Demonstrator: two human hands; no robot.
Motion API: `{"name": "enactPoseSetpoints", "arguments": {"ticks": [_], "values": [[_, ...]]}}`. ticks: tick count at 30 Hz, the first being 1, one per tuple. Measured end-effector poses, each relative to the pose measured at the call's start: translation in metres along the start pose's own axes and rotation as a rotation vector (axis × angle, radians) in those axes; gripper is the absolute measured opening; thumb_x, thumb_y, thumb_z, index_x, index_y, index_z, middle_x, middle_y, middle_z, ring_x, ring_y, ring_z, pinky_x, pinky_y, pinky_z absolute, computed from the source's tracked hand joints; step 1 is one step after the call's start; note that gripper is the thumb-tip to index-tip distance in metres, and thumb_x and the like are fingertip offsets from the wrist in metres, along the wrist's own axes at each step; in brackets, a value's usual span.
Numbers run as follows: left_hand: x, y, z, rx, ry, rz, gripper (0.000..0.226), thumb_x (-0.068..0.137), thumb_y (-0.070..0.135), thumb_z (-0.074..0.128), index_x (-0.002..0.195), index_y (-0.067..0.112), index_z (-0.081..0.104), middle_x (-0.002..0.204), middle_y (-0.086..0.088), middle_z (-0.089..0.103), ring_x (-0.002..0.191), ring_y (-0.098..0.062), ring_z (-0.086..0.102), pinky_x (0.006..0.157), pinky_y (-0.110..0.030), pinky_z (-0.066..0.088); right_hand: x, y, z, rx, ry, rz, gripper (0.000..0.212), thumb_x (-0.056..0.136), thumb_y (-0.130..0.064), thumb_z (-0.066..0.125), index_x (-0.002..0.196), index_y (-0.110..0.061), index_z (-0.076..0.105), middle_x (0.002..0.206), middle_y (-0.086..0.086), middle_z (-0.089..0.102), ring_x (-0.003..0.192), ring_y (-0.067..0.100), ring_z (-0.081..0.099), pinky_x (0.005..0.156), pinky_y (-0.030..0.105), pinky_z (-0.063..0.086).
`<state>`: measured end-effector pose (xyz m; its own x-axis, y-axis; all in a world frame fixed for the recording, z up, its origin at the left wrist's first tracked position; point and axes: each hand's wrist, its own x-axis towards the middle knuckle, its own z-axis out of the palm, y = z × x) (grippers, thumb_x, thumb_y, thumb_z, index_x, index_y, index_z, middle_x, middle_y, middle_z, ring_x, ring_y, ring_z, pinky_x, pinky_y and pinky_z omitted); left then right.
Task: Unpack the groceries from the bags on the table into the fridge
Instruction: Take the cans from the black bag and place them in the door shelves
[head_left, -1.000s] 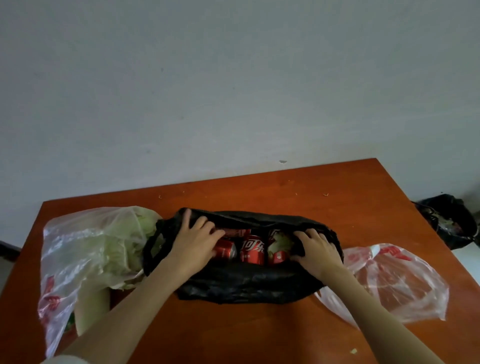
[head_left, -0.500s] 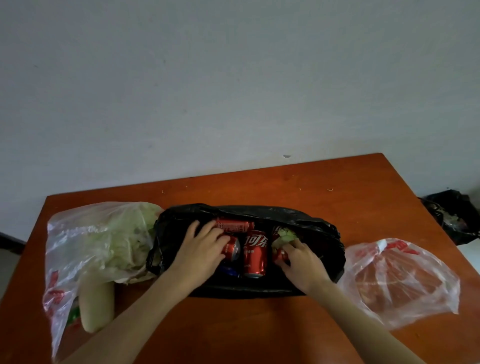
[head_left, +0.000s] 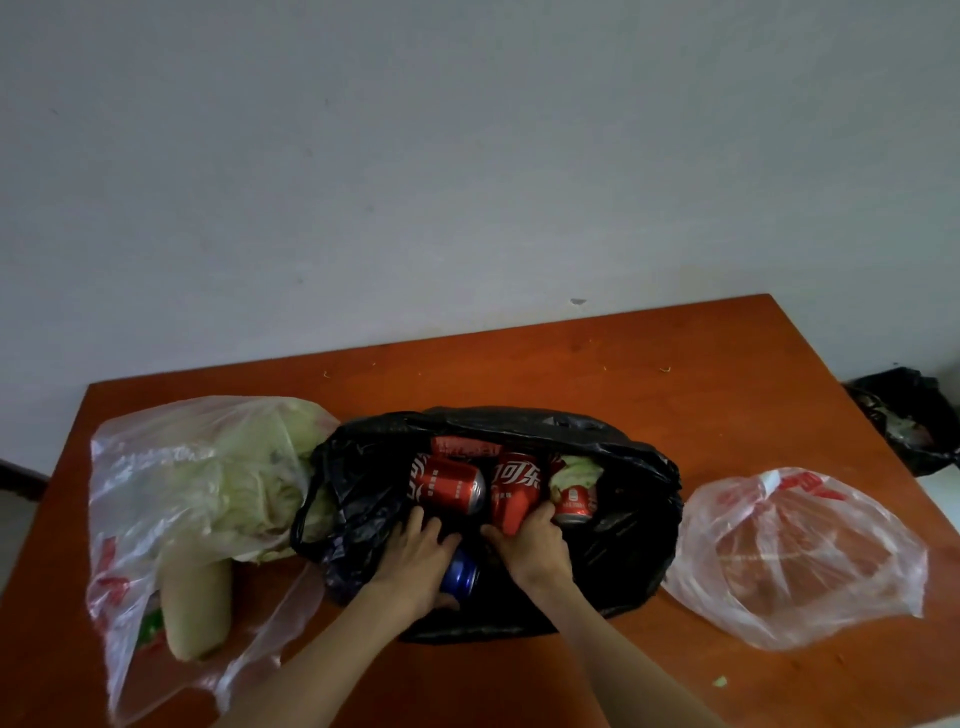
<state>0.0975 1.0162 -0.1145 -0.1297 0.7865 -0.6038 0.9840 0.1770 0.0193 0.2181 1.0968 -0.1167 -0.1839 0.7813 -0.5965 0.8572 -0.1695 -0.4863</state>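
A black plastic bag (head_left: 628, 514) lies open in the middle of the orange table (head_left: 571, 364). Inside it are several red cola cans (head_left: 449, 483), a smaller red can (head_left: 574, 501) and something pale green (head_left: 582, 467). My left hand (head_left: 415, 561) is inside the bag, wrapped around a blue can (head_left: 460, 574) at its near edge. My right hand (head_left: 535, 545) grips the lower end of an upright red cola can (head_left: 514, 488).
A clear bag (head_left: 171, 467) with a cabbage (head_left: 260, 478) and a pale long vegetable (head_left: 195, 608) lies left of the black bag. A crumpled clear bag with red print (head_left: 795, 556) lies on the right. A black rubbish bag (head_left: 909, 415) sits on the floor beyond the table's right edge.
Both hands have drawn back toward the bag's near edge. The left hand has closed on a blue can, the right on the middle red can. The bag's mouth is wider open.
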Motion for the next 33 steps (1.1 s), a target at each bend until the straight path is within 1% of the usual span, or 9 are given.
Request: {"name": "enactPoseSetpoints", "arguments": {"ticks": [5,11,14,16,20,25,28,31,33], "values": [[0.001,0.007,0.012,-0.050,-0.069,-0.012,0.085,0.077,0.033,0.071,0.142,0.009,0.021,0.147,-0.010,0.028,0.141,-0.031,0.010,0.115,-0.048,0.003,-0.003,0.002,0.000,0.003,-0.015,0.026,0.065,0.082,-0.040,0.063,0.126,-0.008,0.028,0.123,0.015,0.053,0.111,0.034,0.055,0.087,0.037,0.044],[-0.003,-0.001,0.019,-0.222,0.034,0.009,0.077,0.071,0.034,0.075,0.132,0.014,0.032,0.134,-0.005,0.042,0.125,-0.022,0.035,0.108,-0.035,0.026,-0.011,0.018,-0.025,0.230,-0.107,0.026,0.054,0.081,-0.041,0.062,0.123,-0.013,0.043,0.104,0.004,0.063,0.090,0.021,0.063,0.083,0.034,0.052],[-0.012,-0.006,0.015,-0.467,0.146,0.042,0.065,0.073,0.032,0.075,0.125,0.018,0.038,0.126,-0.001,0.046,0.118,-0.017,0.043,0.093,-0.023,0.037,-0.025,0.034,-0.036,0.342,-0.087,-0.010,0.050,0.082,-0.038,0.063,0.123,-0.013,0.049,0.096,0.002,0.065,0.083,0.018,0.065,0.073,0.031,0.055],[-0.023,-0.010,0.008,-0.668,0.203,0.059,0.072,0.069,0.034,0.079,0.126,0.021,0.037,0.120,0.007,0.046,0.115,-0.012,0.047,0.089,-0.020,0.039,-0.035,0.043,-0.043,0.409,-0.052,-0.006,0.052,0.083,-0.036,0.062,0.126,-0.008,0.050,0.096,0.003,0.064,0.082,0.018,0.064,0.069,0.029,0.053],[-0.048,0.000,-0.014,-0.992,0.353,0.040,0.082,0.065,0.034,0.083,0.131,0.024,0.036,0.118,0.009,0.050,0.110,-0.009,0.049,0.089,-0.019,0.038,-0.066,0.062,-0.062,0.754,-0.045,0.002,0.054,0.088,-0.029,0.060,0.131,-0.003,0.043,0.114,0.014,0.057,0.097,0.025,0.061,0.087,0.039,0.053],[-0.066,0.025,-0.040,-1.322,0.429,0.105,0.065,0.066,0.024,0.081,0.122,0.021,0.049,0.109,0.009,0.059,0.099,-0.008,0.057,0.086,-0.025,0.047,-0.130,0.083,-0.083,1.264,-0.071,-0.108,0.022,0.086,-0.024,0.061,0.102,-0.013,0.051,0.115,0.019,0.054,0.101,0.030,0.061,0.084,0.036,0.054],[-0.077,0.049,-0.052,-1.434,0.353,0.207,0.049,0.073,0.020,0.075,0.117,0.022,0.052,0.100,0.015,0.059,0.090,0.001,0.056,0.070,-0.015,0.044,-0.163,0.103,-0.090,1.451,-0.019,-0.156,0.043,0.068,-0.032,0.073,0.103,-0.019,0.052,0.109,0.012,0.059,0.096,0.027,0.066,0.081,0.035,0.056],[-0.089,0.084,-0.061,-1.472,0.230,0.307,0.047,0.073,0.027,0.073,0.116,0.023,0.056,0.108,0.007,0.065,0.097,-0.010,0.062,0.078,-0.025,0.050,-0.194,0.128,-0.103,1.521,0.012,-0.222,0.088,0.037,-0.044,0.090,0.113,-0.024,0.051,0.115,0.007,0.061,0.106,0.027,0.064,0.082,0.037,0.056],[-0.099,0.113,-0.063,-1.520,0.159,0.357,0.050,0.065,0.034,0.072,0.111,0.021,0.059,0.108,0.000,0.067,0.096,-0.016,0.065,0.082,-0.034,0.052,-0.214,0.146,-0.115,1.549,0.044,-0.265,0.100,0.033,-0.044,0.092,0.120,-0.023,0.048,0.117,0.007,0.062,0.107,0.027,0.063,0.080,0.037,0.056]]}}
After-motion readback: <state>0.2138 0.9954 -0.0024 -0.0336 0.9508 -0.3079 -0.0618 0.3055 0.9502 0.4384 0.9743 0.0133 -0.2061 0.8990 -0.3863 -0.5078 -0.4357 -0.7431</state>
